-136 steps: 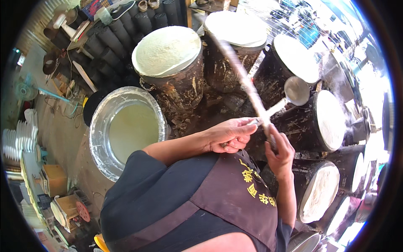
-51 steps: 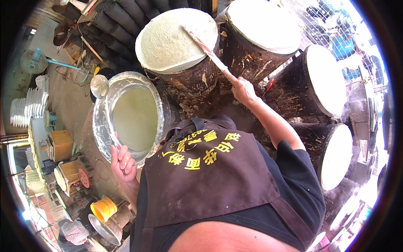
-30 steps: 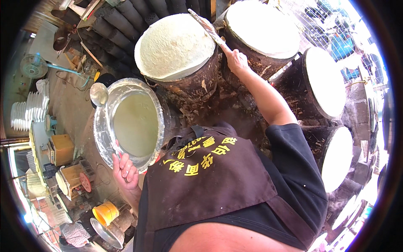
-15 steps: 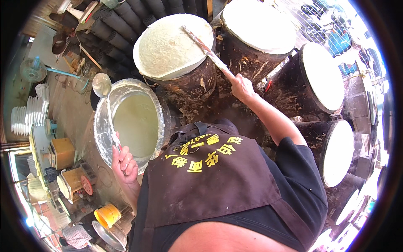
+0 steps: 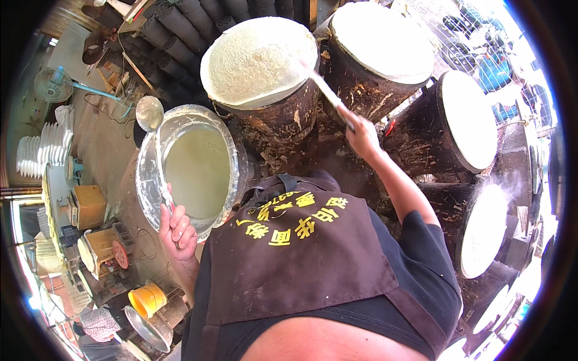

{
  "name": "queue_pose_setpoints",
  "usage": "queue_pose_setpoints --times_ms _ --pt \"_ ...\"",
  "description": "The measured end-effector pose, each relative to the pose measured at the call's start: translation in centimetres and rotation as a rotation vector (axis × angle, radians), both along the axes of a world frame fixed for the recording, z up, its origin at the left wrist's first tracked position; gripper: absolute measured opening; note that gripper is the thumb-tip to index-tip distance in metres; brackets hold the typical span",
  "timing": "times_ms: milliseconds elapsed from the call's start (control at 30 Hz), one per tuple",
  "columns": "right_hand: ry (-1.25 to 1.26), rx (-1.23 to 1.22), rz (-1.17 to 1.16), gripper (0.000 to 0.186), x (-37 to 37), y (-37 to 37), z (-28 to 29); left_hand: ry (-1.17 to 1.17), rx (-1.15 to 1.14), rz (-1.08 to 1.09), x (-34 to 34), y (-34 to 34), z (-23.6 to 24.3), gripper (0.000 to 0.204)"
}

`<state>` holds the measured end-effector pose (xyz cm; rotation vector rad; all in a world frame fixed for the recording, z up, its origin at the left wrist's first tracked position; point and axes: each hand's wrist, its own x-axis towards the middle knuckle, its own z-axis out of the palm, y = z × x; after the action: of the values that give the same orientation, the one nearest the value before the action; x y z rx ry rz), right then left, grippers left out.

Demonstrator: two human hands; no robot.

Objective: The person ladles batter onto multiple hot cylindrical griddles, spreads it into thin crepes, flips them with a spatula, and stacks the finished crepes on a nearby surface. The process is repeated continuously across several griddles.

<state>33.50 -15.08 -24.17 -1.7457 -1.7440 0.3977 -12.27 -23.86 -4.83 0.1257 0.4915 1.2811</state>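
My left hand [image 5: 179,231] is closed around the handle of a long metal ladle [image 5: 150,113], whose bowl is raised above the far left rim of a wide basin [image 5: 143,180]. Pale greenish-white liquid [image 5: 197,174] fills much of that basin. In my right hand [image 5: 363,137] is a pale stick [image 5: 328,94], gripped near its close end. Its far end reaches the right edge of a white, rough-surfaced round top [image 5: 259,60] on a dark, crusted drum [image 5: 277,120]. The stick's tip is blurred, so its exact shape cannot be made out.
More dark drums with white round tops [image 5: 382,42] curve round to my right, and steam rises near one top [image 5: 484,225]. Dark perforated cylinders [image 5: 180,24] are stacked behind. To the left are a fan [image 5: 53,85], a yellow bucket [image 5: 147,299] and a metal bowl [image 5: 144,331].
My right hand has moved slightly right and toward me, drawing the stick from across the white top to its right edge. My left hand and the ladle have barely moved.
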Motion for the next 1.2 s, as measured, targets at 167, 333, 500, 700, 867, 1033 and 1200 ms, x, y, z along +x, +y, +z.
queue_pose_setpoints --times_ms 167,333,500,700,867,1033,1200 --pt "-0.212 -0.155 -0.013 0.070 -0.2 2.1 0.4 -0.010 -0.007 -0.016 0.1 -0.2 0.3 0.047" --pt "-0.215 -0.220 0.161 0.076 1.6 -5.8 1.9 -0.040 -0.025 0.001 -0.9 -0.9 -0.9 0.048" --pt "0.132 0.040 0.110 0.068 1.3 -7.5 2.8 -0.071 -0.034 -0.023 -1.2 -0.6 -1.0 0.049" --pt "1.046 -0.355 0.118 0.069 -7.5 -3.4 6.5 -0.057 -0.042 -0.101 -1.6 0.2 -1.5 0.051" --pt "0.521 0.151 0.617 0.064 -17.2 1.3 9.3 0.087 -0.037 -0.188 -1.8 1.4 -2.4 0.054" --pt "0.061 0.042 0.974 0.059 -27.4 2.3 14.8 0.253 -0.099 -0.207 -3.5 2.2 -5.2 0.052" --pt "-0.002 0.045 1.148 0.048 -32.9 1.0 15.4 0.619 -0.162 -0.151 -4.1 2.6 -3.9 0.040"
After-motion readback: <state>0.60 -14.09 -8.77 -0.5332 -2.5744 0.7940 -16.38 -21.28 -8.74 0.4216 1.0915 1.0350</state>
